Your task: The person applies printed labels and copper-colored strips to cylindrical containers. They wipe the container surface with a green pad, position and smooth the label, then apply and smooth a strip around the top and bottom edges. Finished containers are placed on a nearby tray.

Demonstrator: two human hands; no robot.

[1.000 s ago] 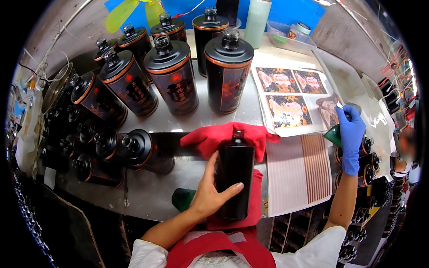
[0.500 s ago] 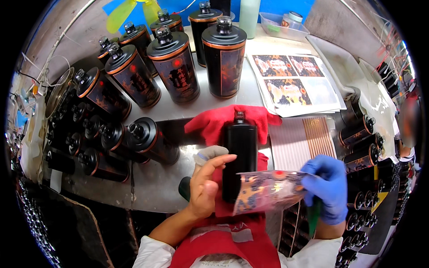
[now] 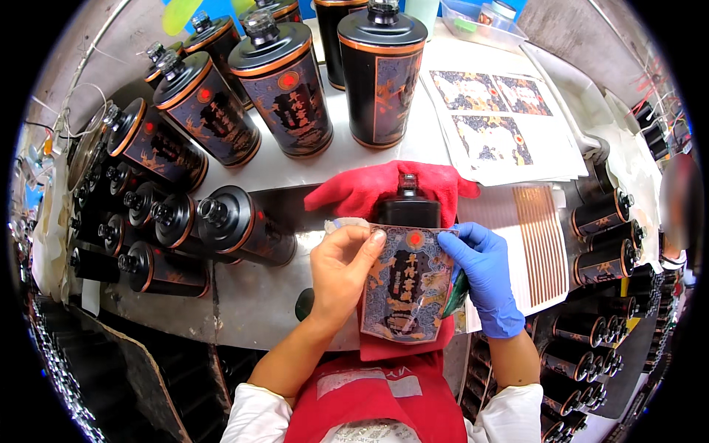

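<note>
A black bottle lies on a red cloth on the metal table, its neck pointing away from me. A dark patterned label with orange and gold print lies flat over its body. My left hand, bare, pinches the label's upper left edge. My right hand, in a blue glove, holds the label's right edge; something green shows under its palm.
Upright labelled black bottles stand at the back, and several more lie on their sides at the left and in racks at the right. A sheet of printed labels and a sheet of orange strips lie at the right.
My right hand brought the label from the sheet at the right and laid it over the bottle. My left hand moved from gripping the bottle to holding the label's left edge.
</note>
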